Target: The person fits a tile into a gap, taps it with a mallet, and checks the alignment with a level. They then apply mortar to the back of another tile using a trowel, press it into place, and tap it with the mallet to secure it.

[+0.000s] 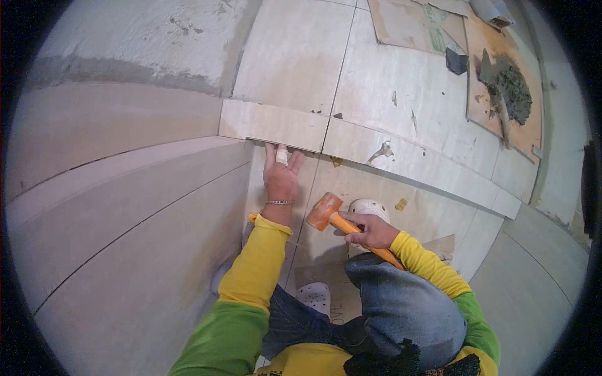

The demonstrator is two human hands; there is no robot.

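Note:
My left hand (pixel 282 178) reaches forward with its fingers stretched out and a little apart. Its fingertips are at the front lower edge of a long, narrow tile strip (pixel 273 123) along the step; part of them is hidden under that edge. One finger has a white wrapping. My right hand (pixel 375 232) is closed round the orange handle of a rubber mallet (pixel 324 211). The mallet's orange head, smeared with whitish residue, points left, just right of my left forearm and apart from the strip.
Tiled walls rise at left (pixel 125 225) and right (pixel 533 263). On the upper floor, cardboard (pixel 414 25) lies near a board (pixel 492 44) bearing a grey mortar heap (pixel 513 91) and a trowel (pixel 500 109). Below the step are my white clogs (pixel 313 297) and more cardboard (pixel 345 301).

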